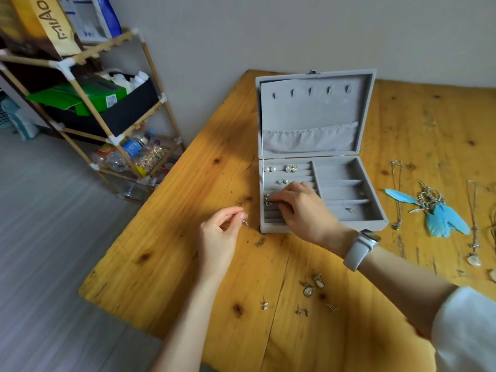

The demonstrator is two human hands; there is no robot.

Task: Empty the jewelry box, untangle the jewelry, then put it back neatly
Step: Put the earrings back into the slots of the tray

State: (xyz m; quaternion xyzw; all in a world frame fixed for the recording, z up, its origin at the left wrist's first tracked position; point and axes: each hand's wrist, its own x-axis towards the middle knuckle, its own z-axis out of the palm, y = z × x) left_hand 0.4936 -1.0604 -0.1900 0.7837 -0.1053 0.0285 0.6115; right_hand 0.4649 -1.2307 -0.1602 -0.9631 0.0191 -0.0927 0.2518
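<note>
Both hands work at the front left corner of the open grey jewelry box (319, 157), which sits on a wooden table (188, 197) with its lid standing upright against the wall. Reaching across, the right hand (300, 210) lies over the ring-roll slots on the box's left side, its fingertips pinching a small silver earring (267, 200) at one of the slots. A pale watch (361, 248) wraps that wrist. Just left of the box, the left hand (221, 232) hovers over the table, thumb and forefinger pinching another small silver earring (245, 223).

In the upper slots already sit a pair of pearl studs (270, 169), a sparkly pair (291, 168) and a smaller pair (282, 181) below them. One tiny piece (350, 209) lies in the front right compartment.

On the table near the person lie two oval drop earrings (313, 285) and three small studs (299, 308). To the right of the box are thin chain necklaces (396, 194), a pair of blue feather earrings (434, 210) and a long pendant necklace (473, 232).

A bamboo shelf (88, 98) with boxes and bottles stands to the left of the table.
</note>
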